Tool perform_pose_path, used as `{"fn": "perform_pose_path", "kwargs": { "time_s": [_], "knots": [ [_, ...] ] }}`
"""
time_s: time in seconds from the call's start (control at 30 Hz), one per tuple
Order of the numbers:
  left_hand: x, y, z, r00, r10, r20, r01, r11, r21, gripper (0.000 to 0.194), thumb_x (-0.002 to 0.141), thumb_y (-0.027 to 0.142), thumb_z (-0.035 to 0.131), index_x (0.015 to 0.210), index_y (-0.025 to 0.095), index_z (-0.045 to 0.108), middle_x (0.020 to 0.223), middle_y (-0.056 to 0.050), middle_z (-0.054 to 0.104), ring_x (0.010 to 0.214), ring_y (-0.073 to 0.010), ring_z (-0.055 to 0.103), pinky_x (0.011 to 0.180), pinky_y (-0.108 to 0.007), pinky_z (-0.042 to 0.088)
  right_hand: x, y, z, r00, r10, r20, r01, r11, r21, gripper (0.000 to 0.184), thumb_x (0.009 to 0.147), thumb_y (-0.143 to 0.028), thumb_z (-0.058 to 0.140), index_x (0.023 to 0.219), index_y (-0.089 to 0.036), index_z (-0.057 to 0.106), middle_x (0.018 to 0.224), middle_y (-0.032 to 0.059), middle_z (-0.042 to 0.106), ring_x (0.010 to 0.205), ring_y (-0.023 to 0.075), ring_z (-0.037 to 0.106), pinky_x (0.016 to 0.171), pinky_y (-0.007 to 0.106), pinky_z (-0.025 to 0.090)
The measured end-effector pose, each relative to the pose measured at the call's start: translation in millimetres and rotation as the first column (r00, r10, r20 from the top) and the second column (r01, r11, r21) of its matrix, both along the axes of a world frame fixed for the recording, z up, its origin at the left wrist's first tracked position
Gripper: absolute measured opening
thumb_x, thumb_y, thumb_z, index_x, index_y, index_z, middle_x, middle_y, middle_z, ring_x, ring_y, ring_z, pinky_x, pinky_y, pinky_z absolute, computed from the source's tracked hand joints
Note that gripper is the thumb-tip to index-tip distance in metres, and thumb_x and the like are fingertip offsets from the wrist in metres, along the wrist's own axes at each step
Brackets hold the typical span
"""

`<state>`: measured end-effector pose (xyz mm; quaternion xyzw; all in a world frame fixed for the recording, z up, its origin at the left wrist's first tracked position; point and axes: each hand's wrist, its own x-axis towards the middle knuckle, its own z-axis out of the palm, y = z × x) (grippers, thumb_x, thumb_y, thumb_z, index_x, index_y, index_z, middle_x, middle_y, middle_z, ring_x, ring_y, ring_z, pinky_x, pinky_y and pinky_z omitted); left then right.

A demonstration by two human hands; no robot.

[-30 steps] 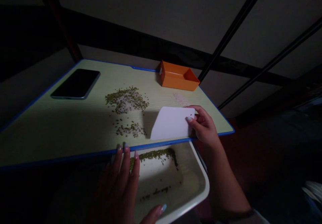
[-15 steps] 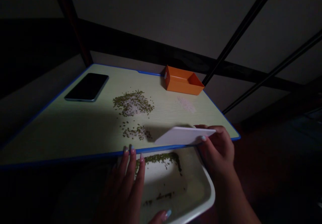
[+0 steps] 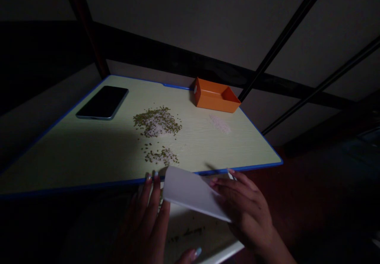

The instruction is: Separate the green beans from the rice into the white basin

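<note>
Surface (image 3: pixel 97 149): pale, blue-edged
White tub (image 3: pixel 228 253): below the near edge, partly covered
Left hand (image 3: pixel 148 218): fingers spread at that edge; cannot tell whether they grip
Right hand (image 3: pixel 252 214): fingers grasping the white scraper (image 3: pixel 190 190), tilted over the tub
Phone (image 3: pixel 102 102): far left
Orange tray (image 3: pixel 218 102): far right
Green-and-white pile (image 3: pixel 156 122): between them, nearer
Pale grains (image 3: pixel 219 123): just before the tray

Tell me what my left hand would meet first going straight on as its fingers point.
Your left hand would likely meet the blue table edge, right at its fingertips; past that, the small scatter of green and whitish grains is next. Depth is unclear.
</note>
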<state>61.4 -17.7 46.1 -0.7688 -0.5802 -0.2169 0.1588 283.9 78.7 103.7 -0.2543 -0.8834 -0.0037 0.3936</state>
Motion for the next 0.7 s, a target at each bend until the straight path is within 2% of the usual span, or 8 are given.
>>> {"fn": "perform_pose_path", "kwargs": {
  "time_s": [0.1, 0.2, 0.27, 0.47, 0.57, 0.7],
  "knots": [
    [0, 0, -2.2, 1.0, 0.016, -0.008, -0.016, 1.0, 0.011, 0.088, 0.071, 0.067, 0.061, 0.132, 0.007, 0.042, 0.158, -0.03, 0.024, 0.15, -0.0431, 0.017, 0.095, -0.053, 0.05, -3, 1, -0.4, 1.0, 0.008, 0.02, -0.01, 0.996, 0.084, 0.019, 0.096, -0.012, 0.051, 0.103, -0.017, 0.068, 0.099, 0.0044, 0.078, 0.099, 0.0144, 0.072, 0.107, 0.037, 0.048],
    [1, -1, -4.7, 1.0, 0.022, -0.004, -0.022, 0.999, 0.029, 0.098, 0.071, 0.068, 0.06, 0.141, 0.005, 0.033, 0.16, -0.03, 0.019, 0.15, -0.043, 0.015, 0.096, -0.054, 0.049, -6, 4, 4.1, 0.995, 0.002, 0.1, -0.019, 0.985, 0.173, 0.017, 0.095, -0.012, 0.055, 0.1, -0.017, 0.07, 0.097, 0.0053, 0.079, 0.099, 0.0174, 0.072, 0.107, 0.043, 0.047],
    [0, -2, -6.6, 1.0, 0.027, -0.013, -0.027, 0.999, 0.036, 0.102, 0.07, 0.069, 0.059, 0.144, 0.004, 0.03, 0.159, -0.03, 0.021, 0.15, -0.0431, 0.015, 0.097, -0.054, 0.049, -9, 6, 8.3, 0.989, -0.008, 0.148, -0.021, 0.981, 0.193, 0.018, 0.096, -0.012, 0.054, 0.1, -0.017, 0.071, 0.097, 0.0057, 0.079, 0.096, 0.0179, 0.072, 0.107, 0.045, 0.047],
    [-5, 2, -14.3, 0.999, 0.0, -0.042, 0.002, 0.999, 0.047, 0.109, 0.069, 0.071, 0.06, 0.147, 0.002, 0.026, 0.153, -0.031, 0.035, 0.149, -0.0436, 0.02, 0.099, -0.055, 0.047, -22, 10, 21.6, 0.963, -0.01, 0.269, -0.063, 0.963, 0.261, 0.022, 0.097, -0.014, 0.05, 0.11, -0.015, 0.068, 0.094, 0.0062, 0.079, 0.094, 0.0191, 0.072, 0.105, 0.046, 0.049],
    [-8, 4, -17.4, 0.999, -0.026, -0.022, 0.027, 0.997, 0.078, 0.111, 0.071, 0.072, 0.057, 0.15, 0.004, 0.019, 0.156, -0.03, 0.031, 0.148, -0.0442, 0.022, 0.099, -0.057, 0.046, -34, 13, 25.9, 0.946, 0.001, 0.325, -0.105, 0.947, 0.303, 0.027, 0.096, -0.016, 0.049, 0.117, -0.011, 0.065, 0.091, 0.0089, 0.078, 0.091, 0.0225, 0.072, 0.098, 0.048, 0.052],
    [-7, 6, -20.4, 0.999, -0.006, 0.044, 0.003, 0.998, 0.067, 0.102, 0.078, 0.071, 0.047, 0.153, 0.011, 0.013, 0.16, -0.026, 0.024, 0.148, -0.0425, 0.025, 0.1, -0.058, 0.045, -49, 16, 28.8, 0.941, -0.012, 0.338, -0.113, 0.931, 0.346, 0.029, 0.093, -0.014, 0.047, 0.115, -0.006, 0.064, 0.082, 0.0106, 0.076, 0.084, 0.024, 0.07, 0.091, 0.049, 0.055]
  ]
}}
